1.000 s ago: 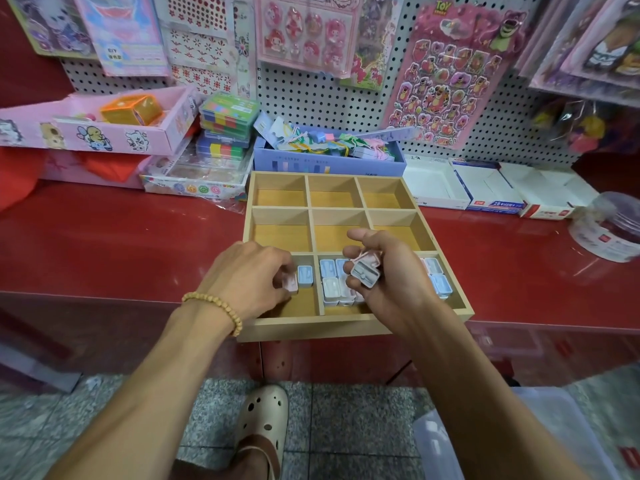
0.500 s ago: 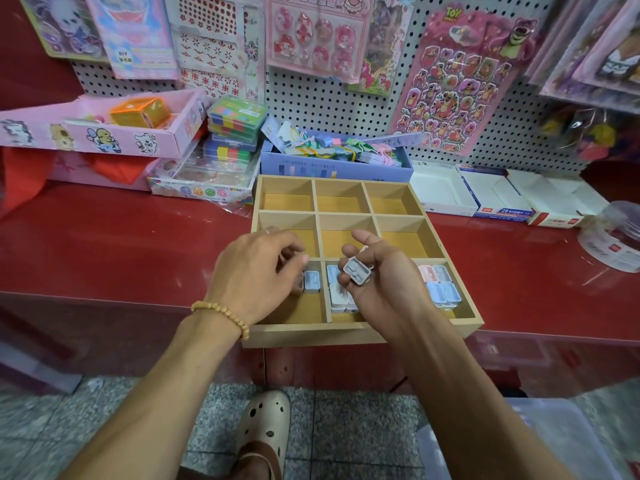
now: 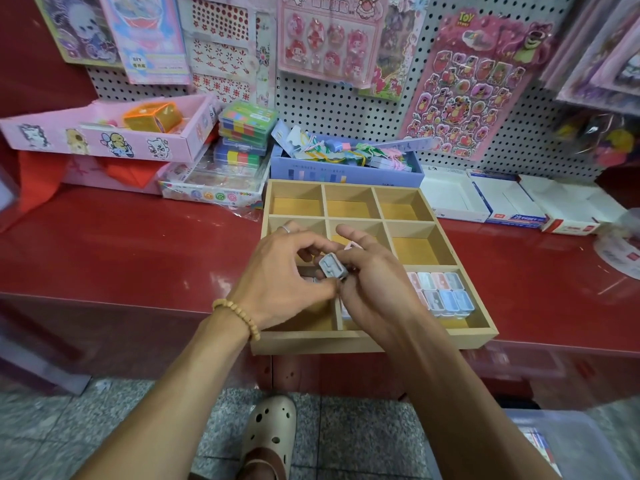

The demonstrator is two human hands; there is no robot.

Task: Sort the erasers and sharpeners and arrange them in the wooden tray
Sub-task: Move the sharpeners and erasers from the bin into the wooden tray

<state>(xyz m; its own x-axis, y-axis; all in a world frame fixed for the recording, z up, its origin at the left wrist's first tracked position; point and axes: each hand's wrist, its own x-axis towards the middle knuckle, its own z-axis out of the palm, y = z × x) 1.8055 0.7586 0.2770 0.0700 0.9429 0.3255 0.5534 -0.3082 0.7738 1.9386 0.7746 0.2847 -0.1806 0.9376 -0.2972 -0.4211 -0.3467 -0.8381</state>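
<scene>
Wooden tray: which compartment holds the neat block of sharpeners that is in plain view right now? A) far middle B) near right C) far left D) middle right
B: the sharpeners sit packed in the wooden tray's near right compartment; the far row shows bare wood.

Both forearms reach forward, hands meeting at centre. Left hand (image 3: 284, 282) back up, fingers curled, ring on one finger, bead bracelet (image 3: 239, 315) at wrist. Right hand (image 3: 377, 289) fingers curled, index extended forward. Fingertips of both pinch small grey sharpener (image 3: 331, 267) between them.
</scene>
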